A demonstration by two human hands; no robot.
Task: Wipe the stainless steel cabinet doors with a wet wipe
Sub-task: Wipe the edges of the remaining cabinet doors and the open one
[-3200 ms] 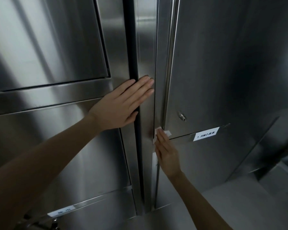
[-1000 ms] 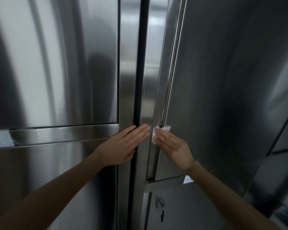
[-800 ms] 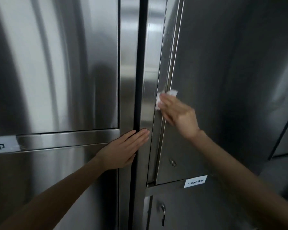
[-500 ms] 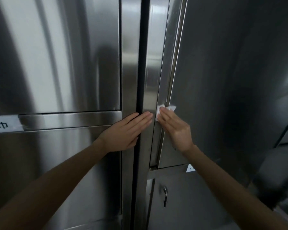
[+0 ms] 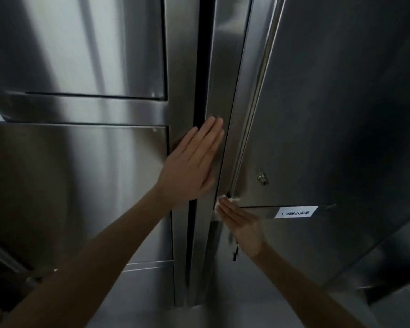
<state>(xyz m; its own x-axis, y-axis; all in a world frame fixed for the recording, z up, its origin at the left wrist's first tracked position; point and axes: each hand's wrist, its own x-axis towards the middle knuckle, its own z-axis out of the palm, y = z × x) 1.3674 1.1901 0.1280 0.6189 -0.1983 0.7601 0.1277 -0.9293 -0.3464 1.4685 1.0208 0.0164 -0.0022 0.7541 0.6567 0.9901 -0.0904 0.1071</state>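
The left hand (image 5: 194, 162) lies flat on the brushed-steel cabinet post (image 5: 220, 79), the right hand (image 5: 243, 224), flat-fingered, pressing a small white wipe (image 5: 229, 200) against the grey steel door (image 5: 341, 114).

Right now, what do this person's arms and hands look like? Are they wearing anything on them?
Nothing shows. The left hand and right hand have no gloves, rings or watch. The left arm and right arm are bare up to the picture's edge, with no sleeve in view.
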